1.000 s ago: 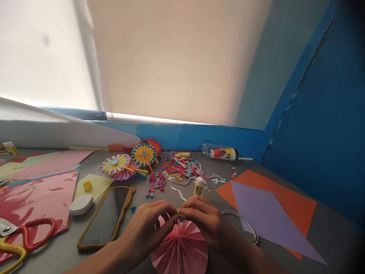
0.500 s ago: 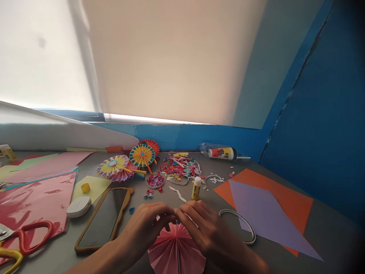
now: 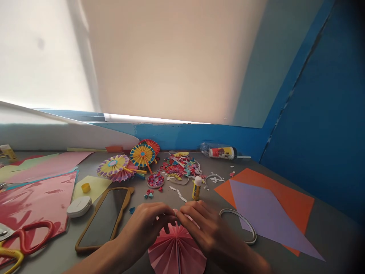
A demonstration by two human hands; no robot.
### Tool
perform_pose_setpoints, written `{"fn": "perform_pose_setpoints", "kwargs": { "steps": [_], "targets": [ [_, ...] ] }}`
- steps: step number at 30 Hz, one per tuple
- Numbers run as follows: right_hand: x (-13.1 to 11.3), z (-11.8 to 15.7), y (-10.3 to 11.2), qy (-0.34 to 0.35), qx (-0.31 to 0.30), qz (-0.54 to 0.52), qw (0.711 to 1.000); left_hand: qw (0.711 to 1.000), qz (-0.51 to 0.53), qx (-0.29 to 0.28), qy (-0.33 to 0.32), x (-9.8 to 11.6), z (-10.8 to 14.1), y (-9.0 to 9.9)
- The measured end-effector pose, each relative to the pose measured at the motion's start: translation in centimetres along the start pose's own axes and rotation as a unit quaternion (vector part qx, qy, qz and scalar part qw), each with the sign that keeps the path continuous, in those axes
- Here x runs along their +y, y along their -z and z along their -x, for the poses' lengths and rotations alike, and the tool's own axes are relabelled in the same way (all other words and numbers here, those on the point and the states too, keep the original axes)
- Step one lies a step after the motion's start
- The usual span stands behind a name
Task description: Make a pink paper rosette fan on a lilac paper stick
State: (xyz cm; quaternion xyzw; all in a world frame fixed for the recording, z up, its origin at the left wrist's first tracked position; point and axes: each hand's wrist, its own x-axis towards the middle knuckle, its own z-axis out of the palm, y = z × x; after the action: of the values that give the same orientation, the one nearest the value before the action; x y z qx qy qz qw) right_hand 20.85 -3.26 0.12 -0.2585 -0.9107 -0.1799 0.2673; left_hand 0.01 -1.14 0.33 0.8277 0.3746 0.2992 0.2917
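Note:
A round pink pleated paper fan (image 3: 171,249) lies in front of me, its folds spreading from the centre and a dark slit running down toward me. My left hand (image 3: 152,222) and my right hand (image 3: 201,224) meet over its far edge, fingertips bent and pinched together on the pink paper there. The fingers cover most of that far rim. Just beyond my right hand stands a yellow glue stick (image 3: 196,188) with a white cap. To the right of that hand lies a pale ring-shaped band (image 3: 252,234).
Left are a phone (image 3: 102,220), a white case (image 3: 79,206), scissors (image 3: 35,238) and wrapped pink paper (image 3: 37,201). Finished paper fans (image 3: 142,155) and a heap of scraps (image 3: 181,167) lie behind. Right are purple (image 3: 265,217) and orange sheets (image 3: 296,201); a bottle (image 3: 222,153) lies by the wall.
Hardly anything differs. My fingertips have shifted very slightly at the fan's far edge, where a bit more pink paper shows between them.

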Motion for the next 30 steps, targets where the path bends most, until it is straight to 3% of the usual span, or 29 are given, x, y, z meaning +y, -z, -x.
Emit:
{"fn": "perform_pose_setpoints", "kwargs": {
  "steps": [9,17,23,30],
  "targets": [
    [0.0,0.1,-0.7,0.000,0.043,0.012,0.999,1.000,0.002,-0.002,-0.008,0.6,0.1,0.1],
    [0.0,0.0,-0.6,-0.079,0.053,-0.134,0.986,0.999,0.036,-0.007,0.007,0.9,0.0,0.4],
    [-0.1,0.1,0.0,-0.123,0.035,-0.256,0.958,0.998,0.057,-0.013,0.016,1.0,0.1,0.5],
    [0.2,0.0,0.5,-0.118,-0.001,-0.244,0.963,0.999,0.036,-0.024,0.021,1.9,0.1,0.9]
  ]
}}
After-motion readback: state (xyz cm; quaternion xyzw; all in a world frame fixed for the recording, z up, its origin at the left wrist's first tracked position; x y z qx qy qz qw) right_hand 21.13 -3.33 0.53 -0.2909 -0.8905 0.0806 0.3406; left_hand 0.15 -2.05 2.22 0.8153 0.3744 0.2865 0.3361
